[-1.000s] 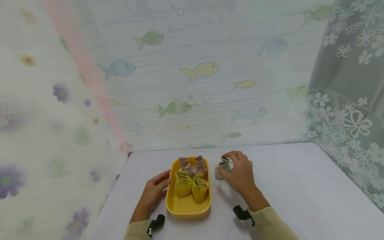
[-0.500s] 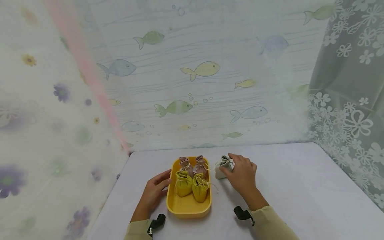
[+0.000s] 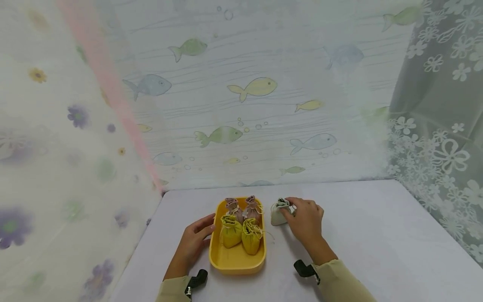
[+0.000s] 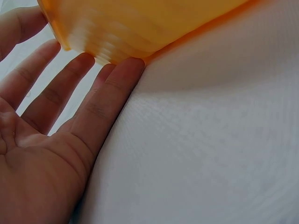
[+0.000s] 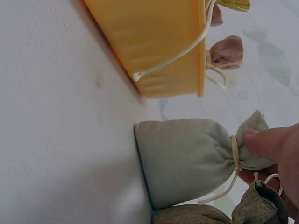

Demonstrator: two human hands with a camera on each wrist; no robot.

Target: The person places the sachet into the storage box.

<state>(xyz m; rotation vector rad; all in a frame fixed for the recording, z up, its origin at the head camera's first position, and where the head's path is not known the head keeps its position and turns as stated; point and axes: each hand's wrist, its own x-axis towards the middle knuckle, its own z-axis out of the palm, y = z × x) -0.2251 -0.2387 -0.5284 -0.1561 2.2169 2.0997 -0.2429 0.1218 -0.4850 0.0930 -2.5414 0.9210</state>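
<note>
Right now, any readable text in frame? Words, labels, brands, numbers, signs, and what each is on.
None readable in any view.
No lettering shows on the yellow tray, yellow bags, mauve bags, pale grey bag or darker bag.
Fish-print backdrop: drawings only.
Black wrist mounts: any markings would be too small to read.

Beige sleeves [image 3: 341, 282], black wrist cameras [image 3: 303, 268]
</note>
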